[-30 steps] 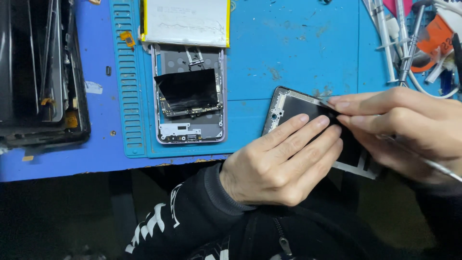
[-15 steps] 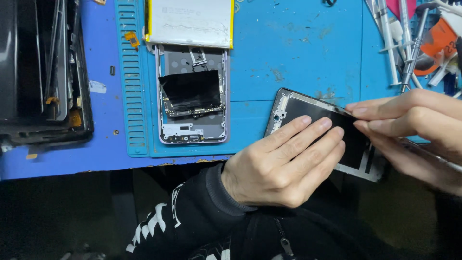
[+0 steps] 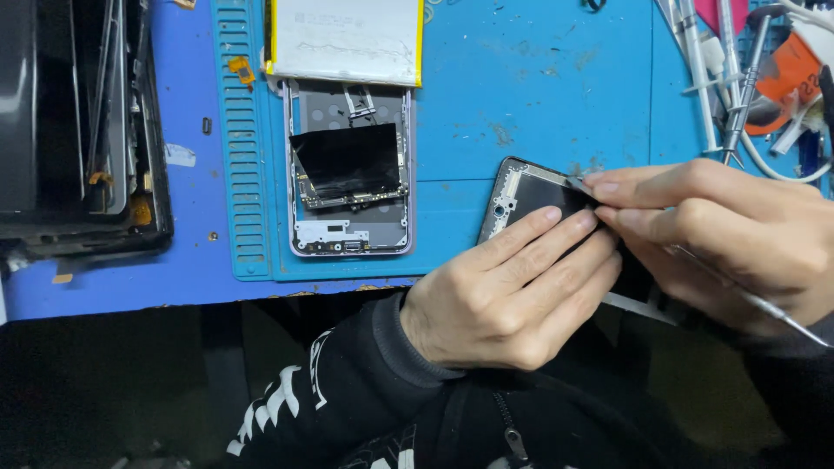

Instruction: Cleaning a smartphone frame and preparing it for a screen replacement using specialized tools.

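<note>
A dark phone screen panel [image 3: 524,193] lies tilted at the blue mat's front edge. My left hand [image 3: 508,291] rests flat on it, fingers stretched across its face. My right hand [image 3: 725,230] pinches a thin metal tool [image 3: 782,314] with its tip against the panel's upper edge, near my left fingertips. Further left lies an opened phone body [image 3: 349,178] with a black board and bare frame, and a silver battery [image 3: 346,39] lies above it.
A blue work mat [image 3: 539,95] with a ridged left strip covers the table. A stack of dark panels and frames [image 3: 74,130] sits at the far left. Tweezers, screwdrivers and cables [image 3: 738,69] crowd the top right. The table's front edge runs below the opened phone.
My right hand has shifted slightly along the panel's upper edge, with the tool now against it. My left hand stays pressed on the panel.
</note>
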